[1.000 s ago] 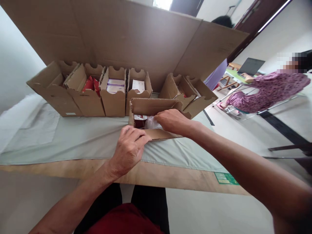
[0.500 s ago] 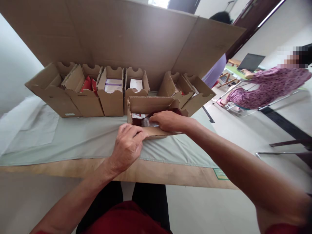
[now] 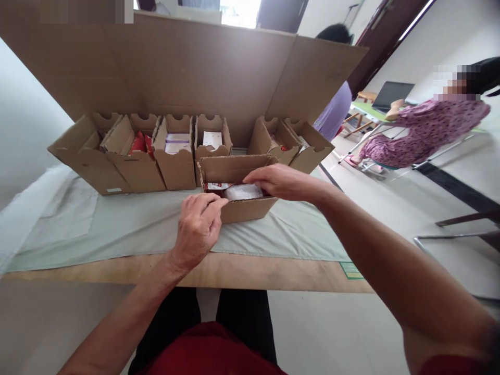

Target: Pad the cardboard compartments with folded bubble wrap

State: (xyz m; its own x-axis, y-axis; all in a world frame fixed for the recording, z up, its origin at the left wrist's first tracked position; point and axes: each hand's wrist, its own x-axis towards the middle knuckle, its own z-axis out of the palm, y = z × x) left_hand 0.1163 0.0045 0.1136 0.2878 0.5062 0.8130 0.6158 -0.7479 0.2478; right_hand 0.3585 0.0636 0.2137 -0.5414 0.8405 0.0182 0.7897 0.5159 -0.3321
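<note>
A small open cardboard box (image 3: pixel 246 209) stands on the pale green cloth (image 3: pixel 117 229) in front of me. My left hand (image 3: pixel 198 229) grips its near left corner with the fingers curled. My right hand (image 3: pixel 279 182) reaches over the box from the right, fingers bent down onto a clear plastic packet (image 3: pixel 242 191) inside it. A red and white pack (image 3: pixel 215 186) lies in the box's left end.
A row of open cardboard boxes (image 3: pixel 172 161) holding packs stands behind, against a tall cardboard sheet (image 3: pixel 187 67). The wooden table edge (image 3: pixel 242 273) runs near me. At the right a seated person (image 3: pixel 422 133) works at a laptop (image 3: pixel 392 95); another person (image 3: pixel 332 109) stands behind the sheet.
My right hand has lifted slightly, from inside the box to above its far rim, leaving the clear packet lying flatter inside. The view has tilted, and my left hand stays on the corner.
</note>
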